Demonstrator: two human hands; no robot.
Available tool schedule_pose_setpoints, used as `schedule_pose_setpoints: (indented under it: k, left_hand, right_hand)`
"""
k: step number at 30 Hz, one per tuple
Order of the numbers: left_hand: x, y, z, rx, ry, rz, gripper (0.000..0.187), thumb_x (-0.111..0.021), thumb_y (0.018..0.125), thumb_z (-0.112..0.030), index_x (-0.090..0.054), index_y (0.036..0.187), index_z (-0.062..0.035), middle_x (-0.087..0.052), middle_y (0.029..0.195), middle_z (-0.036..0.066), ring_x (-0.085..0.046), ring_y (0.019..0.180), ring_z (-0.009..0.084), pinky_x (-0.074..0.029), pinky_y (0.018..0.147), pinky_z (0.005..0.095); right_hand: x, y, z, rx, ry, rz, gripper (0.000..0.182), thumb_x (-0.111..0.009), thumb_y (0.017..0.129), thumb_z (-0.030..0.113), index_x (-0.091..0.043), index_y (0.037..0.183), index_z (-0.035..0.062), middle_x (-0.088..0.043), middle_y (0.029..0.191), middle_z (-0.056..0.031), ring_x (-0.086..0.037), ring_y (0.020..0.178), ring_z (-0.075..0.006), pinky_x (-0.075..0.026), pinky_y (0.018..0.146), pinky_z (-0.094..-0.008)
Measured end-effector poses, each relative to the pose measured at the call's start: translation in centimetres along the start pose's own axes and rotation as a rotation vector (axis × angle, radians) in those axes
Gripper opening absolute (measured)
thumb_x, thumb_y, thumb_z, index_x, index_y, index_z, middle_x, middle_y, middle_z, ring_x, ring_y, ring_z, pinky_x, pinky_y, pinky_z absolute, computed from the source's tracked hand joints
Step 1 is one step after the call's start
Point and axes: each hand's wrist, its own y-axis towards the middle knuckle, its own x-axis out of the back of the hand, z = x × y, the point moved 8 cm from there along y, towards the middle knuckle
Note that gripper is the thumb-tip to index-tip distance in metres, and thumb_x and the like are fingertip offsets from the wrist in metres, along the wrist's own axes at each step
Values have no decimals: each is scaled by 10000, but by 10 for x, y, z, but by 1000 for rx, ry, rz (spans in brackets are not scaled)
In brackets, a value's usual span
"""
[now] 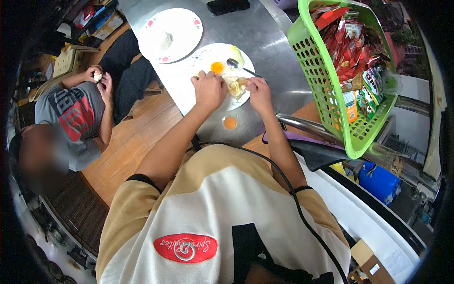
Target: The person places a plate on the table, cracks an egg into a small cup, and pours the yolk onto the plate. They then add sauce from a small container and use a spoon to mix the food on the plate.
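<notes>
A white plate [196, 60] with food lies on the metal table under my hands. My left hand [210, 89] is over its near left part with fingers curled down; what they hold, if anything, is hidden. My right hand [260, 94] pinches a small brown piece [243, 81] at the plate's right side. Just below that piece sits a pale yellow, lumpy food [235, 88]. A bright orange-yellow round [217, 67], possibly an egg yolk, lies beyond my left fingertips. A metal spoon [234, 63] rests across the plate beside a pale green leafy piece [235, 53].
A second plate [187, 28] bears a white mound of food [164, 40]. A small dish [230, 123] of orange liquid stands near the table's front edge. The green basket [321, 75] of packets is at right, a dark phone [228, 6] at the back. A person [78, 109] sits at left.
</notes>
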Motion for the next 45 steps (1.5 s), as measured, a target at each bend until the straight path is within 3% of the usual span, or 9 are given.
schedule_pose_setpoints:
  k: [5,21,24,27,29,32,36,38,45]
  left_hand:
    - [0,-1,-1,-2,6,9,223,-650,875,-243,-796,865,-75,-708,969,109,-561,1019,305,-349,863,508]
    - [0,4,-3,-5,38,69,229,-647,875,-246,-799,864,-75,-700,964,107,-562,1016,300,-345,875,519]
    - [1,3,-2,-5,16,39,230,-649,873,-245,-799,867,-71,-700,955,113,-564,1012,300,-348,876,518]
    - [0,2,-1,-4,5,35,226,-652,870,-244,-799,869,-72,-700,947,119,-567,1009,303,-351,872,516]
    - [-1,1,0,-23,-5,-9,212,-659,872,-246,-790,863,-80,-692,938,118,-571,986,305,-361,861,517]
    - [-3,0,-1,-40,2,-35,195,-667,872,-251,-777,849,-91,-684,931,115,-576,962,308,-372,847,518]
    - [0,-1,-4,-48,9,-27,196,-664,862,-237,-784,843,-84,-698,937,111,-574,1003,310,-354,864,516]
    - [2,0,-6,-44,-1,-21,189,-666,860,-235,-783,843,-87,-698,937,111,-573,1003,310,-355,861,517]
    - [0,-2,-6,-47,-15,-9,173,-679,853,-235,-780,853,-95,-697,948,105,-571,1005,310,-356,863,521]
  right_hand:
    - [-3,0,-10,-43,55,23,285,-613,999,128,-693,1147,-102,-668,1155,-183,-726,881,-223,-582,804,-299]
    - [-4,-5,-14,-97,33,27,292,-593,1017,160,-692,1138,-86,-665,1185,-194,-734,890,-238,-565,825,-335]
    - [5,-8,17,6,-70,2,257,-635,989,138,-708,1147,-50,-659,1155,-189,-716,906,-251,-562,819,-344]
    - [15,-21,55,161,-55,-80,231,-696,893,85,-737,1113,25,-652,1146,-185,-661,1022,-364,-528,931,-436]
    - [3,-28,57,132,-72,84,300,-734,866,88,-744,1164,114,-629,1187,-162,-649,1041,-349,-535,923,-439]
    - [-1,-35,64,282,-204,57,320,-754,870,85,-758,1188,121,-625,1190,-137,-665,961,-287,-564,824,-383]
    - [0,-36,67,305,-204,38,343,-779,844,92,-752,1186,106,-627,1183,-139,-658,967,-291,-560,836,-383]
    - [3,-32,70,249,-123,33,378,-773,808,76,-736,1180,131,-626,1177,-153,-630,1084,-360,-534,929,-457]
    - [-1,-28,75,220,-147,-40,306,-800,792,119,-725,1083,59,-626,1166,-166,-620,1114,-373,-521,951,-460]
